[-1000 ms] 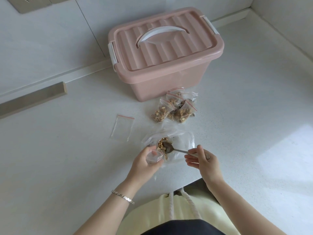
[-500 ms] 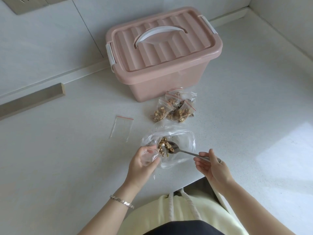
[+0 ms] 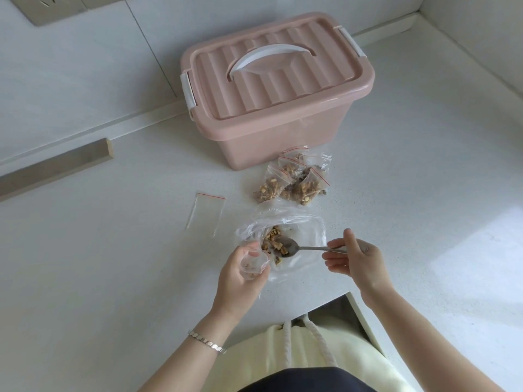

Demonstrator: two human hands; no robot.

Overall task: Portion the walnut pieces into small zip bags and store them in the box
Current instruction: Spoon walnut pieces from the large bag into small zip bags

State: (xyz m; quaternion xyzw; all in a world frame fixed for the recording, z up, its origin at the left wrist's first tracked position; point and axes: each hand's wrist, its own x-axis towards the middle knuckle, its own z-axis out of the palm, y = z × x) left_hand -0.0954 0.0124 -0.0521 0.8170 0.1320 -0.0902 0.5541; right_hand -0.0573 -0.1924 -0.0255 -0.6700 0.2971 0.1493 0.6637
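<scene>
Rightward the right hand [image 3: 356,256] has slid, pinching the spoon [image 3: 305,248], whose bowl sits among the walnut pieces [image 3: 273,240]. Its long axis points left at the small zip bag [image 3: 253,264], gripped just beside it by the left hand [image 3: 240,278]. Counted: 1 empty bag [image 3: 206,210], roughly 4 filled bags [image 3: 291,179], 1 lidded box [image 3: 268,108].

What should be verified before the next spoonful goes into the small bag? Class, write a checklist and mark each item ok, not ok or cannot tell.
1. Small zip bag held with its mouth open by the left hand: ok.
2. Spoon gripped by the right hand: ok.
3. Spoon loaded with walnut pieces: cannot tell.
4. Spare empty bag lying ready on the counter: ok.
5. Box open to take the filled bags: not ok, its lid is on.
</scene>
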